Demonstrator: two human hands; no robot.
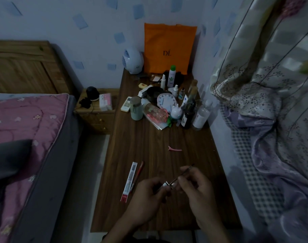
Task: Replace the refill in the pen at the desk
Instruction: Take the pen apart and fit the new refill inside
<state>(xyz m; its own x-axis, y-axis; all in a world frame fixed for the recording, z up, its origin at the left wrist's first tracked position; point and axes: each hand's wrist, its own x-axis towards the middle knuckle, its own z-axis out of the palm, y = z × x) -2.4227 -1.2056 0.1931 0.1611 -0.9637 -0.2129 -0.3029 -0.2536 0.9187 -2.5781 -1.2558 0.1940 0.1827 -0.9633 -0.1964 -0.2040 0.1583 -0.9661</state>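
My left hand (149,195) grips the dark pen barrel (164,185) low over the near part of the wooden desk (149,146). My right hand (193,185) pinches a thin dark refill (186,170) that slants up to the right, its lower end at the barrel's mouth. Whether that end sits inside the barrel is unclear in the dim light. A white refill packet (129,181) with a red end lies flat on the desk to the left of my hands. A reddish pen part or refill (138,174) lies right beside the packet.
A pink hair clip (174,149) lies mid-desk. The far end is crowded with bottles (201,114), a white clock (165,100), a small fan (133,61) and an orange bag (169,48). A bed (27,134) runs along the left, a curtain (272,85) hangs at right.
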